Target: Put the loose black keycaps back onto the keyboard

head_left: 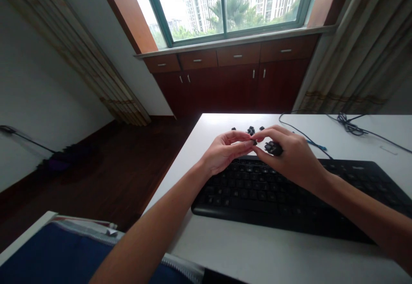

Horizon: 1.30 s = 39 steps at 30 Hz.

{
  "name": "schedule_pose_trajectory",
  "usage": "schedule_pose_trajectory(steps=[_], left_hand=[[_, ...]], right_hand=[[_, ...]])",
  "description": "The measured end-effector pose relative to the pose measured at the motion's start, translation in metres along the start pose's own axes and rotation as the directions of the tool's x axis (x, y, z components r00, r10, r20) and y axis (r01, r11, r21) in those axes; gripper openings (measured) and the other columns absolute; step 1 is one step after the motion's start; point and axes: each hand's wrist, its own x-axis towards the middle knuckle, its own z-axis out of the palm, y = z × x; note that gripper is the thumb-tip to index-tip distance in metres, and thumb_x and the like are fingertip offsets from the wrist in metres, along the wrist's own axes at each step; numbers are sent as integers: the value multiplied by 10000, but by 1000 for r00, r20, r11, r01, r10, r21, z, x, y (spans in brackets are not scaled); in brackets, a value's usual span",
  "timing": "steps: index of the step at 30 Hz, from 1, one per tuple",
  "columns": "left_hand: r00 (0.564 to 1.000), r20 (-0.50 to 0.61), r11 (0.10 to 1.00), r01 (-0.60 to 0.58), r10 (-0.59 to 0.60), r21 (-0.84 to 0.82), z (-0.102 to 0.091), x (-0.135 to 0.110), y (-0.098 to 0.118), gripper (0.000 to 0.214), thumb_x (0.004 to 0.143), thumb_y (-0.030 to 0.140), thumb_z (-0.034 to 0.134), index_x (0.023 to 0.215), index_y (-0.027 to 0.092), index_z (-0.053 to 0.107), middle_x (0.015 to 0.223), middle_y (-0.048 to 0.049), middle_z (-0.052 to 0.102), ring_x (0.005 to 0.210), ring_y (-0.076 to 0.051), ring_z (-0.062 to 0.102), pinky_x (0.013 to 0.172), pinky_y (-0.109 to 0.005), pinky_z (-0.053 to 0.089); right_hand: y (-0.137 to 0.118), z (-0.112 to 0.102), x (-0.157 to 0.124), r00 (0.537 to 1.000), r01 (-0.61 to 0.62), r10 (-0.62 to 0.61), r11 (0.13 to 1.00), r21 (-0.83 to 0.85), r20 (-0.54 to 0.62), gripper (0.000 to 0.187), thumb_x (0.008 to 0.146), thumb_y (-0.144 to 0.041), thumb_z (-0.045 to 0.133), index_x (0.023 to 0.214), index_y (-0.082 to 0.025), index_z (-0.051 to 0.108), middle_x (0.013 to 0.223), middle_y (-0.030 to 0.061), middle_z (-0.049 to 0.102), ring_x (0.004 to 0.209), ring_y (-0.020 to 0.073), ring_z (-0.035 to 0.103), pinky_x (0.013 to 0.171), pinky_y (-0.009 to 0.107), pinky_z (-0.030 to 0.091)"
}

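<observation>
A black keyboard [289,198] lies on the white desk [257,249]. Both hands hover over its far left edge, fingertips meeting. My left hand [225,151] has its fingers curled in a pinch, touching a small black keycap [254,142] between the two hands. My right hand [289,155] pinches the same spot with thumb and forefinger, and several small black keycaps [273,148] rest in its curled fingers. A few loose black keycaps [250,129] lie on the desk just beyond the hands.
Black and blue cables [347,125] trail across the desk's far right. Red-brown cabinets [234,77] stand under the window ahead. Dark wooden floor lies to the left. A blue cloth with a zip [64,254] is at the bottom left.
</observation>
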Motion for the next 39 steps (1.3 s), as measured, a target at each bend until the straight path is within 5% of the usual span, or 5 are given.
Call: schedule_pose_trajectory(steps=[19,21,24,28,39], left_hand=[[992,41,966,-129,123,224,-8,3,9,269,829,333,745,1009,142,682,1001,-60,697,927,-168,678,912,-369,548],[972,-24,856,-195,235,479,-16,4,11,292,859,388,701,1020,146,676,990,-66,698,878,-160,669,815,-318,555],[882,-43,466,-206,469,860,-31,6,9,255,895,395,642,973,156,687,923,-54,702,756,-134,627,707,-269,511],[854,99,92,-169,510,981,-41,6,0,176,921,336,594,914,188,690,892,-26,685,692,-126,591,700,-283,481],[869,131,-10,-143,477,990,-39,4,-3,254,948,396,546,862,199,682,914,-20,678,701,-136,602,705,-294,456]], right_hand=[[-6,-2,-2,1000,7,-6,1000,-13,24,197,902,-264,670,1085,-215,721,1089,47,739,947,200,704,823,308,538],[-6,1,-5,995,12,-15,999,30,95,178,907,-260,663,1074,-232,720,1095,30,746,954,192,708,855,308,536],[-4,9,-10,973,6,-23,997,74,229,134,916,-262,646,1022,-253,727,1085,-2,755,941,183,715,881,317,537],[2,18,-15,923,1,-30,997,75,384,161,905,-209,632,1013,-276,731,1096,-43,755,933,174,719,858,315,544],[-6,19,-18,897,30,-39,999,27,440,201,883,-172,631,1009,-284,739,1135,-60,749,939,168,726,825,306,550]])
